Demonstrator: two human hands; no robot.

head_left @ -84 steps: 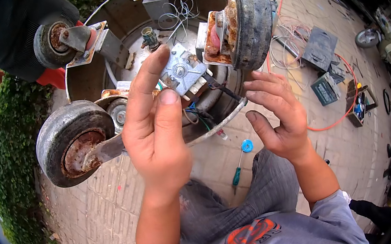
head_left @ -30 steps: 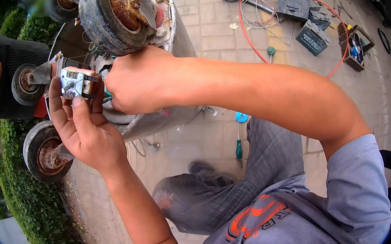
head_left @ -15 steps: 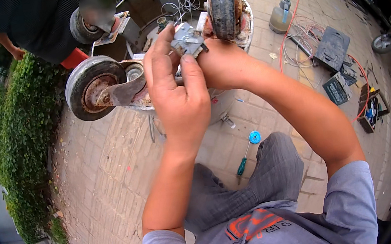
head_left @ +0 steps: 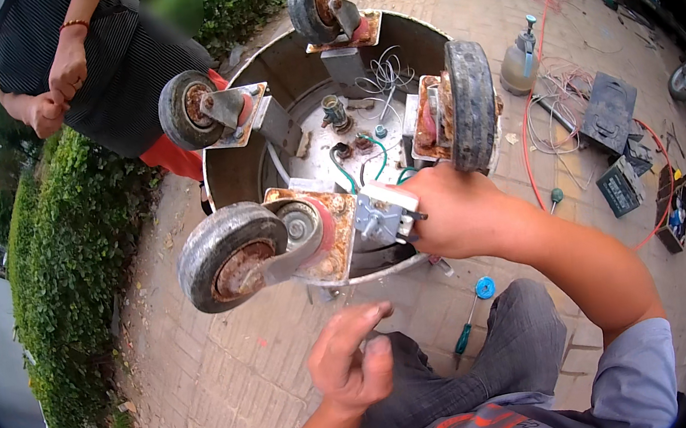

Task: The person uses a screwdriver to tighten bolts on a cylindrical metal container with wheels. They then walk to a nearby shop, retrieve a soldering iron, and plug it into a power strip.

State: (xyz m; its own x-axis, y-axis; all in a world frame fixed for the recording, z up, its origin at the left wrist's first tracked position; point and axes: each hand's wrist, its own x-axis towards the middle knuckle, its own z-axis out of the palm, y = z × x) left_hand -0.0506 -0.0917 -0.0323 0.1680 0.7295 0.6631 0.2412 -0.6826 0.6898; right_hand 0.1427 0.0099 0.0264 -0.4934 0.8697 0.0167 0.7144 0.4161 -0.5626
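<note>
My right hand (head_left: 462, 210) grips a small electrical switch unit (head_left: 378, 213) with a shiny metal plate and a pale body, at the near edge of an upturned round metal drum (head_left: 228, 184). Green wires (head_left: 385, 155) run inside the drum near the unit. My left hand (head_left: 350, 358) hangs in front of the drum, fingers half bent and thumb apart, with nothing in it. Beside the switch unit is a rusty caster wheel (head_left: 232, 259); another caster wheel (head_left: 470, 106) rises just above my right hand. My right fingertips are partly hidden.
On the paving by my knee lie a green-handled screwdriver (head_left: 463, 338) and a blue roll of tape (head_left: 484, 288). A pump sprayer (head_left: 520, 61), coiled cable, a black case (head_left: 609, 111) and a wooden toolbox (head_left: 679, 209) stand to the right. Another person (head_left: 96, 82) stands at the far left.
My left hand has come away from the switch unit and dropped toward me. My right hand still holds the unit. The view has shifted, showing more of the drum and the other person's hands.
</note>
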